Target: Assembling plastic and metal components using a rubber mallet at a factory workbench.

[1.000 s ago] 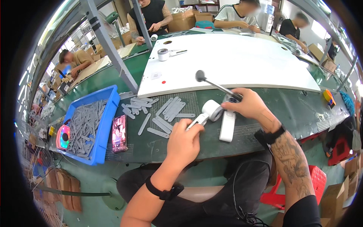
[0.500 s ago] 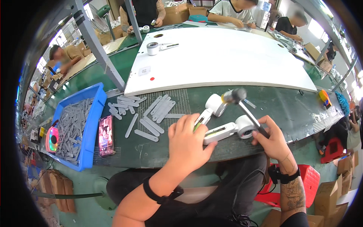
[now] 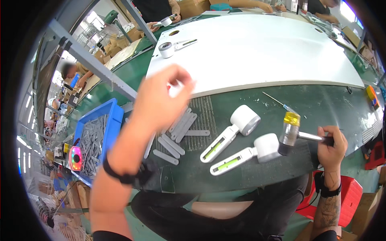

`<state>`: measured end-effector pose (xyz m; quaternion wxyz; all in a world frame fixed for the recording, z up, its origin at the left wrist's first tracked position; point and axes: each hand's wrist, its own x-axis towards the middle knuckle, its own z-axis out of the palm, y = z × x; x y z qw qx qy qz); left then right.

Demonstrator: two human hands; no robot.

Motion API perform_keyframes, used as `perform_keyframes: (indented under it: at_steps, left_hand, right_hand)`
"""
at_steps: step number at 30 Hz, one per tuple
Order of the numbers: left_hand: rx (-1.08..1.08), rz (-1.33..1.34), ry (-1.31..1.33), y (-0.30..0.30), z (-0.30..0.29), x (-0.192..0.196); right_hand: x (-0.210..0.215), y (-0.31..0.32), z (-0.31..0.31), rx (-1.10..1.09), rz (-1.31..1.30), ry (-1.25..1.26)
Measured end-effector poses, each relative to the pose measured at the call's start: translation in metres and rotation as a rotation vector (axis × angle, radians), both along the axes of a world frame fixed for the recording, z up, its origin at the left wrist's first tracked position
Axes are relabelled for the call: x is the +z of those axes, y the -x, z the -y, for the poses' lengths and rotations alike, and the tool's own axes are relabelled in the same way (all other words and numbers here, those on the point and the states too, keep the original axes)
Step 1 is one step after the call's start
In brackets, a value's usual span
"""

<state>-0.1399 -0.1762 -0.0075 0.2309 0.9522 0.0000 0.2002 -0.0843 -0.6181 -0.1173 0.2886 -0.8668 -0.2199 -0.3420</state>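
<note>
My right hand (image 3: 333, 149) grips the black handle end of a small two-faced mallet (image 3: 290, 134), one face yellow and the other dark. Beside the mallet's head lies a white device (image 3: 267, 148) with a round head and a slim handle. A second such device (image 3: 245, 120) lies just behind it. Both handles have a long slot with something green inside. My left hand (image 3: 159, 94) is raised over the near edge of the white board (image 3: 249, 52), fingers curled and smeared by motion. Beneath that forearm lie several grey flat strips (image 3: 185, 124), partly hidden.
A blue bin (image 3: 116, 116) full of grey strips stands at the left, with a colourfully lit gadget (image 3: 75, 158) beside it. A screwdriver (image 3: 281, 102) lies behind the devices. Another white device (image 3: 166, 50) rests on the board. A metal post (image 3: 92, 60) rises at left; co-workers sit beyond.
My left hand has left the white devices and swung up and left. My right hand has moved right with the mallet, turning its head upright. The view has shifted, and the phone is now hidden.
</note>
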Motion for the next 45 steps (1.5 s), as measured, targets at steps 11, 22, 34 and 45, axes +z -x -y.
perform_keyframes:
  at_steps: [11, 22, 34, 45]
  left_hand:
    - [0.476, -0.123, 0.013, -0.191, -0.211, -0.074]
    - [-0.069, 0.057, 0.676, -0.046, -0.148, 0.031]
    - [-0.686, -1.008, 0.022, -0.105, 0.005, 0.021]
    - [0.513, 0.170, -0.048, -0.263, -0.144, -0.049]
  right_hand:
    - [-0.002, -0.010, -0.013, 0.075, -0.038, 0.146]
    - [0.000, -0.009, -0.014, 0.095, -0.011, 0.116]
    - [-0.002, -0.006, -0.014, 0.040, -0.002, 0.104]
    - [0.000, -0.012, -0.012, 0.152, -0.087, 0.176]
